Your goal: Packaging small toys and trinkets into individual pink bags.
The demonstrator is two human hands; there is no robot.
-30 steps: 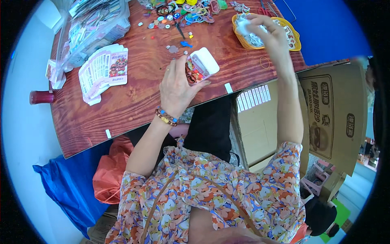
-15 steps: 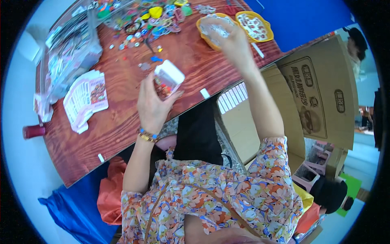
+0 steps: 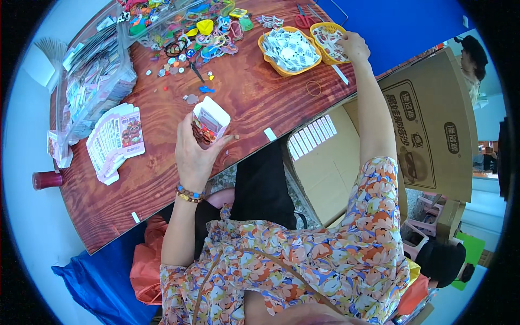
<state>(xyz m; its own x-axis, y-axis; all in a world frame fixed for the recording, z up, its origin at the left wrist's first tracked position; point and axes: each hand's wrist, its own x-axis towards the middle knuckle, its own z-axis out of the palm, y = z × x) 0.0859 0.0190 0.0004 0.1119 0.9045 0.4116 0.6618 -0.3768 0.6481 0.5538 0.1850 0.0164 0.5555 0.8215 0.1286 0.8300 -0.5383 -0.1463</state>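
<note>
My left hand [image 3: 196, 154] is closed around a small open-topped card box [image 3: 212, 120], white inside with a colourful printed side. The box is held tilted over the table's front part. At the far right, my right hand [image 3: 356, 47] is at the rim of a small yellow basket [image 3: 328, 57] of small red-and-white packets [image 3: 327, 39]. Its fingers are bunched together; what they pinch, if anything, does not show. Touching that basket on the left is another yellow basket [image 3: 271, 58], heaped with small white-and-blue packets [image 3: 292, 49].
Fanned flat cartons [image 3: 111, 143] lie left on the wooden table [image 3: 162, 187], near a clear bin of packets [image 3: 103, 76]. Loose trinkets [image 3: 216, 40] spread at the back. Red scissors [image 3: 304, 20] lie behind the baskets. A large cardboard box [image 3: 325, 168] stands open below the table's right edge.
My right hand has moved right, from over the basket of white-and-blue packets to the basket of red-and-white packets. My left hand, still holding the box, has shifted slightly left and nearer.
</note>
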